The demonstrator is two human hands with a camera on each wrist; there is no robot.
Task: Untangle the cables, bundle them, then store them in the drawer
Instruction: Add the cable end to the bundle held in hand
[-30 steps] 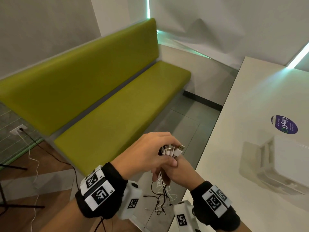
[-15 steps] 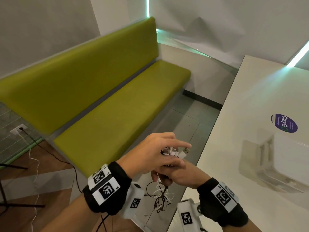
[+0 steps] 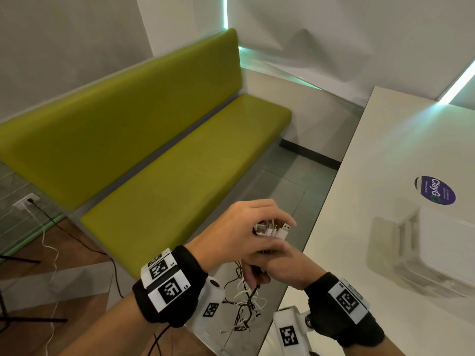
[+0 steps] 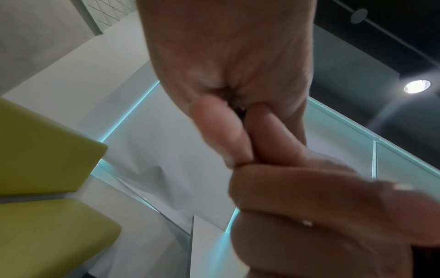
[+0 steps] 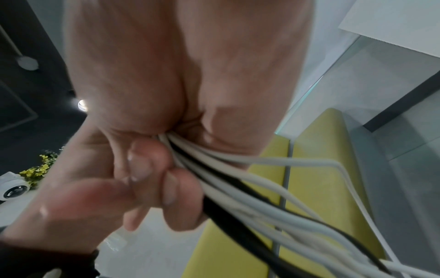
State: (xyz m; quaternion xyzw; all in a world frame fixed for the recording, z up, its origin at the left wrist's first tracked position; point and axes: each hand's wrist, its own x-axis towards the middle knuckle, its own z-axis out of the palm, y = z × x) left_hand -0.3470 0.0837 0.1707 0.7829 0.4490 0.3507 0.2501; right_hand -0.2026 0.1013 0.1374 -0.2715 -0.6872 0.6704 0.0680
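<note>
Both hands hold one bunch of white and black cables in the air beside the table's left edge. My left hand [image 3: 259, 232] curls over the top and grips the white USB plug ends [image 3: 273, 228], which stick out to the right past its fingers. Just below it, my right hand [image 3: 267, 271] is closed round the cable strands [image 5: 214, 169], seen close up in the right wrist view. The loose cable tails [image 3: 244, 304] hang tangled under the hands. In the left wrist view my left hand's fingers [image 4: 238, 131] are curled tight and the cables are hidden.
A white table [image 3: 385, 155] fills the right side, with a white plastic drawer unit [image 3: 442, 247] on it and a purple sticker [image 3: 434, 190]. A green bench [image 3: 159, 155] runs along the left wall. Black and white cords [image 3: 51, 242] trail from a wall socket over the floor.
Both hands have shifted slightly right, toward the table edge, still holding the cables. The plug ends now stick out further past the left hand's fingers.
</note>
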